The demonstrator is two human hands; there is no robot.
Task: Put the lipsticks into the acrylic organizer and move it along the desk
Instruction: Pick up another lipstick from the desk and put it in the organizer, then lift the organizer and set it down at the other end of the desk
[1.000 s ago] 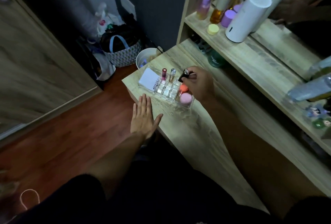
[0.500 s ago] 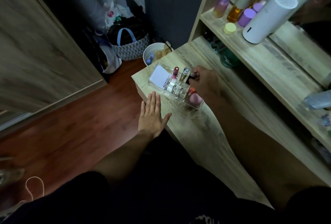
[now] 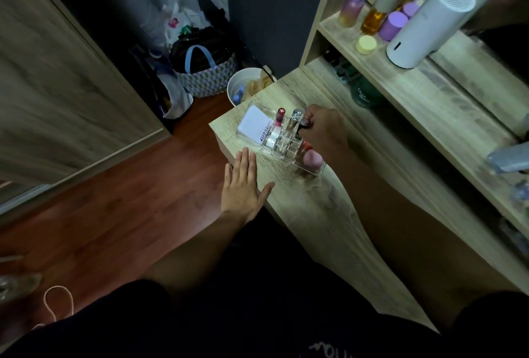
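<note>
**Third lipstick at the organizer's back row**

Here the acrylic organizer (image 3: 282, 144) sits near the far end of the wooden desk (image 3: 320, 214), just above the centre of the frame. Two lipsticks stand upright in its back cells: a red-capped one (image 3: 279, 118) and, just to its right, a silver-topped one (image 3: 294, 118). The right hand (image 3: 323, 131) reaches in from the right, its fingers pinched around a dark lipstick (image 3: 304, 124) at the cell beside the silver one; whether the tube is seated in the cell cannot be told. A white card (image 3: 255, 124) lies in the organizer's left compartment, and a pink sponge (image 3: 312, 157) sits in the right one, below the hand. The left hand (image 3: 243, 189) lies flat on the desk's near edge with fingers spread and relaxed, holding nothing, just below the organizer and not touching it.
</note>
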